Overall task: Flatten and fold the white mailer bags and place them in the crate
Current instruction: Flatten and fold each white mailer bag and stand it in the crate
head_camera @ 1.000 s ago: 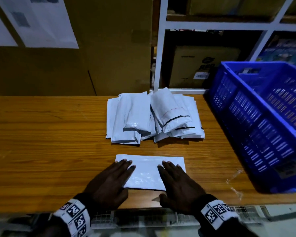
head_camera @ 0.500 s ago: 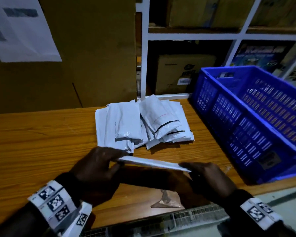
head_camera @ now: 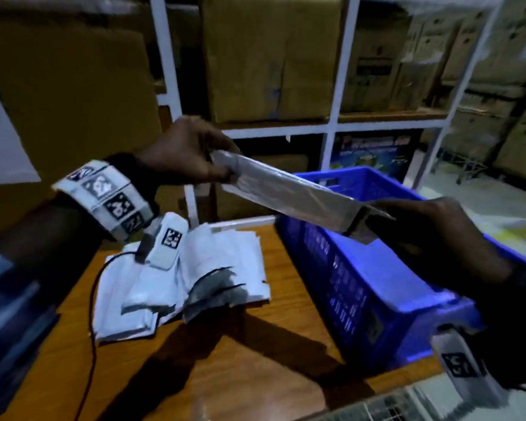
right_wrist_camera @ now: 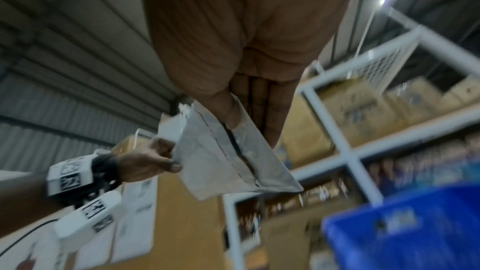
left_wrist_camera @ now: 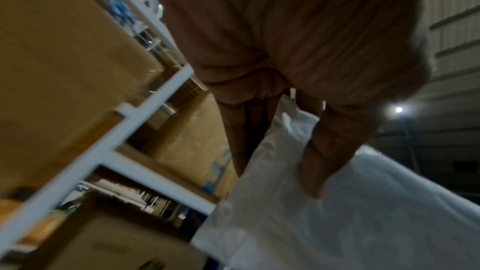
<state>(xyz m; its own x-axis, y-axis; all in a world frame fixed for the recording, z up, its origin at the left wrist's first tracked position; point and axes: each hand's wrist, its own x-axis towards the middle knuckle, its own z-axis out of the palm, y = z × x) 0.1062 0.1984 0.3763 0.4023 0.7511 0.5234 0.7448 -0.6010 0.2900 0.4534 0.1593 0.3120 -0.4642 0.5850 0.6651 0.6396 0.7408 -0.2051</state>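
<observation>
Both hands hold one flattened white mailer bag (head_camera: 289, 192) in the air, stretched between them and tilted down toward the person's right. The left hand (head_camera: 179, 153) pinches the bag's upper end, thumb on one face and fingers on the other (the left wrist view shows the thumb (left_wrist_camera: 327, 151) pressed onto the white film). The right hand (head_camera: 431, 238) has its grip on the lower end, where a dark seal strip runs across the bag. That lower end hangs above the rim of the blue crate (head_camera: 377, 299), which stands on the wooden worktop (head_camera: 255, 360). A loose pile of mailer bags (head_camera: 179, 284) lies on the worktop just left of the crate. Behind stands a white shelf rack (head_camera: 340, 86) loaded with cardboard boxes (head_camera: 268, 56).
</observation>
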